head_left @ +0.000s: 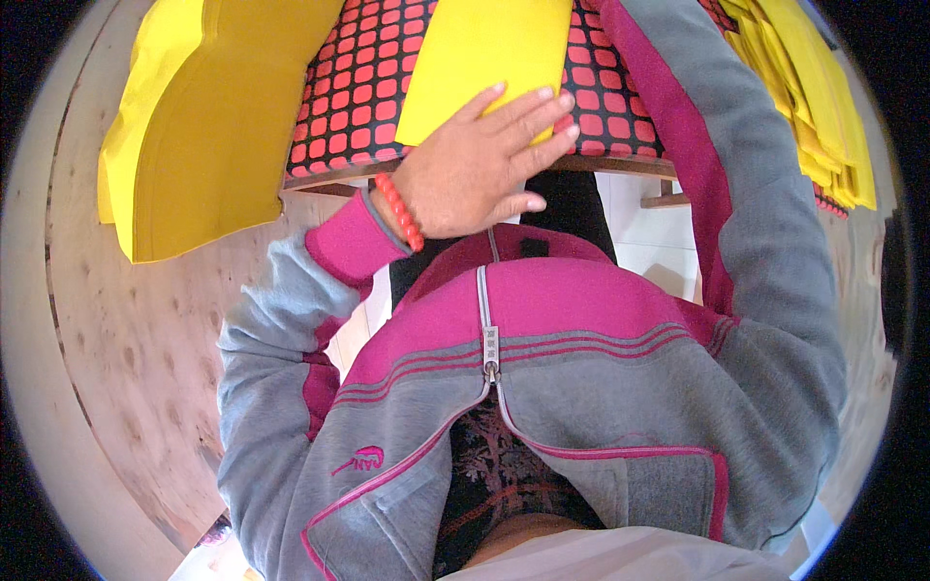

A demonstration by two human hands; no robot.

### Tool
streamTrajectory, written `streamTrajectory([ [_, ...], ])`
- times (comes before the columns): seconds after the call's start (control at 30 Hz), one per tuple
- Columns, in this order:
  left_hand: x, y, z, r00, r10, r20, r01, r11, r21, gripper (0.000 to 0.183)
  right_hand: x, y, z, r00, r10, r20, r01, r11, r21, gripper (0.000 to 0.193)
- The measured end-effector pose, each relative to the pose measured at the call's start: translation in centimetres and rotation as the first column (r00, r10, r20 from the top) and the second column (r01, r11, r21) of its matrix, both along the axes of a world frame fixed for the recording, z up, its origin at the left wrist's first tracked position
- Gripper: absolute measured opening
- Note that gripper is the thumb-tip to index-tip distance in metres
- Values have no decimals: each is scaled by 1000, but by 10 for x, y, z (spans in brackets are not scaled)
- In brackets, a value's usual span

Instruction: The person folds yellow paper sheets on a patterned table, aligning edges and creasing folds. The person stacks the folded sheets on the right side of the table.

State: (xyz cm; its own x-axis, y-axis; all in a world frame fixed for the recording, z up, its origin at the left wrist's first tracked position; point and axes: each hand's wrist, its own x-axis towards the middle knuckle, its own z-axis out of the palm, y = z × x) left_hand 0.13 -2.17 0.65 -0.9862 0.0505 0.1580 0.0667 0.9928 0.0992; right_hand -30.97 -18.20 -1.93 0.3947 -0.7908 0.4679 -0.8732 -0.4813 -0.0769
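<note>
Fingers [528, 111] of my left hand [465, 169] lie spread and flat, gripping nothing, pressing the lower edge of a yellow sheet [480, 58] on the red-checked mat [354, 87], upper centre. My right hand is out of view.

- big stack of yellow sheets [194, 126] on the left, hanging over the table edge, corners curling down a bit
- another pile of yellow sheets [823, 107] off to the right, fanned out kinda messy
- red and black checkered cloth [358, 87] covering the table, between the two piles
- wooden table edge [620, 165] peeking out just under the cloth
- pale plywood panel [136, 368] down the left side, with dark knots
- white tiled floor [649, 232] showing under the table
</note>
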Motion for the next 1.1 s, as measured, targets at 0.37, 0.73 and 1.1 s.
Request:
streamTrajectory([
  [0.37,-20,-83,23,957,118,-263,-78,984,159,57,-1,0,-8,1000,-9,17,10,997,-79,48],
  [0.73,45,-40,-1,953,304,-7,-302,950,76,74,-6,-9,-16,1000,9,1,-9,998,-66,46],
  [1.1,85,52,-40,825,513,237,19,-444,896,48,3,9,-3,960,40,277,30,969,-245,39],
])
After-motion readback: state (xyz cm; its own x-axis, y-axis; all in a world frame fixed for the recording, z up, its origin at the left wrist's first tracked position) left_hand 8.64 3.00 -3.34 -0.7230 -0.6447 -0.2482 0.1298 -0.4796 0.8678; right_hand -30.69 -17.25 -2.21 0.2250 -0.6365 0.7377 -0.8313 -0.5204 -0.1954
